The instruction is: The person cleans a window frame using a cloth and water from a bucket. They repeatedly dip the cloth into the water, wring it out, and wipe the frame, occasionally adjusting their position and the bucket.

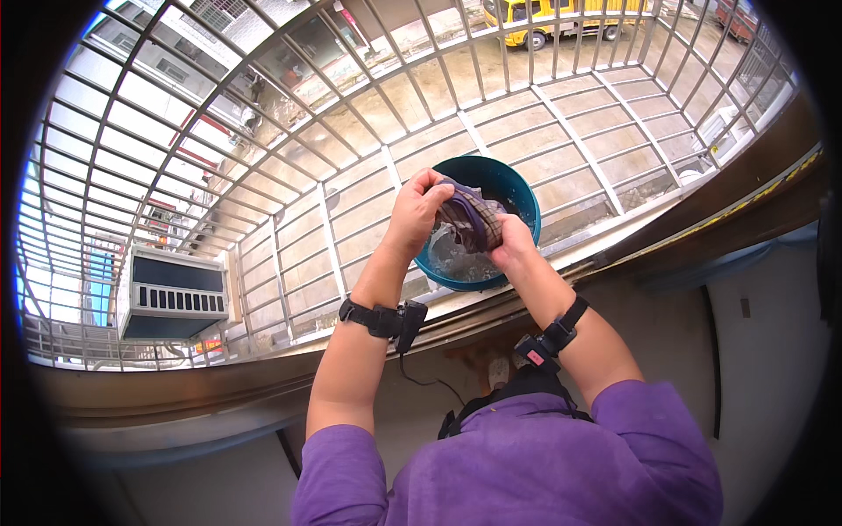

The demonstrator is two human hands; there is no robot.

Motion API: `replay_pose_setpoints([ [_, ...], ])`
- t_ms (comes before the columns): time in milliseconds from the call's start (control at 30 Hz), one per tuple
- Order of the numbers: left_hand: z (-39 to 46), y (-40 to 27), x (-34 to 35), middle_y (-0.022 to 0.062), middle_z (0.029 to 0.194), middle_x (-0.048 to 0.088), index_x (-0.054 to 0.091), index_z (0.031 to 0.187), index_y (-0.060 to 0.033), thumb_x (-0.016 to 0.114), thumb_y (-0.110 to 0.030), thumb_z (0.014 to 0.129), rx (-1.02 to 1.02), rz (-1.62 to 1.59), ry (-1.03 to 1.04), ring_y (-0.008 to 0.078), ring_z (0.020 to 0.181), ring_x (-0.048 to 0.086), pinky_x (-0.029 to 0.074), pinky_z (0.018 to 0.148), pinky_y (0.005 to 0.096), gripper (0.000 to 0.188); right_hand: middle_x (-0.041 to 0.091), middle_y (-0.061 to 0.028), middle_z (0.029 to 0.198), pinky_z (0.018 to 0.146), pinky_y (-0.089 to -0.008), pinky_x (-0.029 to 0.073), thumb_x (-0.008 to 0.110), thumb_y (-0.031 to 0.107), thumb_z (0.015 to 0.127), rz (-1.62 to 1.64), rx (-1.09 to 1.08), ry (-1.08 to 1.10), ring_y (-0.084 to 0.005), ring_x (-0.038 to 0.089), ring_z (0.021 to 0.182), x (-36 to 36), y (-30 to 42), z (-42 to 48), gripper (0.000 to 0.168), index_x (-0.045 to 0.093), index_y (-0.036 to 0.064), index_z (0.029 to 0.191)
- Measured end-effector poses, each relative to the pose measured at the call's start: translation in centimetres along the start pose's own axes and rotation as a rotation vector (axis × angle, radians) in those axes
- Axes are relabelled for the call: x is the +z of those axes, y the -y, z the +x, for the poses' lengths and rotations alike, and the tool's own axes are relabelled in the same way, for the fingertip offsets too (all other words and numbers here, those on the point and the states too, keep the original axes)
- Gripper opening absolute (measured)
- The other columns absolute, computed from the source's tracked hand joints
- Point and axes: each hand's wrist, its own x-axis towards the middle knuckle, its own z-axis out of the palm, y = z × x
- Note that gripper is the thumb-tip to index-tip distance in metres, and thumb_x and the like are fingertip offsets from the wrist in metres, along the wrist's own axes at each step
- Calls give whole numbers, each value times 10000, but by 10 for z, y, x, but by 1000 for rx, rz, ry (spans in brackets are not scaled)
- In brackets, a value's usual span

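Note:
My left hand (421,205) pinches the upper left end of a bunched plaid cloth (472,214) with purple edging. The cloth's lower right part is in the grip of my right hand (513,242). It is held over a round teal plastic bucket (536,220), and both hands are above the bucket's opening. Cloudy water with bubbles (454,260) shows inside the bucket below the cloth. Part of the water is hidden by the cloth and my hands.
The bucket stands on a metal bar grid (332,243) beyond a window sill (316,368). Upright bars (408,89) enclose the far side. An air-conditioner outdoor unit (177,296) is at the left. Far below, a yellow truck (572,20) is parked. A cable (427,381) hangs from my left wrist strap.

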Motion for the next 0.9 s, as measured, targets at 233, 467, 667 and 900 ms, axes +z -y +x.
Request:
replay_pose_setpoints([
  [233,15,110,-8,72,1024,549,495,1088,-79,579,-404,852,-226,-702,-141,182,915,532,443,830,327,411,598,-204,1052,862,-414,490,370,97,766,-92,-19,227,-297,607,944,13,5,-6,399,522,-48,1106],
  [467,31,85,-4,33,709,561,535,764,-58,711,-118,714,-36,-313,-277,123,626,538,461,590,258,193,571,-145,1119,915,-420,435,460,301,847,-195,221,210,-279,569,1004,11,17,-9,436,486,16,1176],
  [667,63,71,-4,144,639,552,554,737,-6,655,-175,594,146,594,-348,255,579,517,440,573,331,244,542,-99,1114,918,-342,414,675,179,771,-743,-41,205,-226,536,1026,32,10,-24,535,420,49,1224],
  [900,69,93,7,106,957,571,468,1159,-52,715,-304,693,-46,261,-277,222,855,552,449,757,318,585,553,-123,974,814,-359,423,682,95,651,-1569,-852,104,-286,546,928,42,9,-33,478,469,20,1072],
])
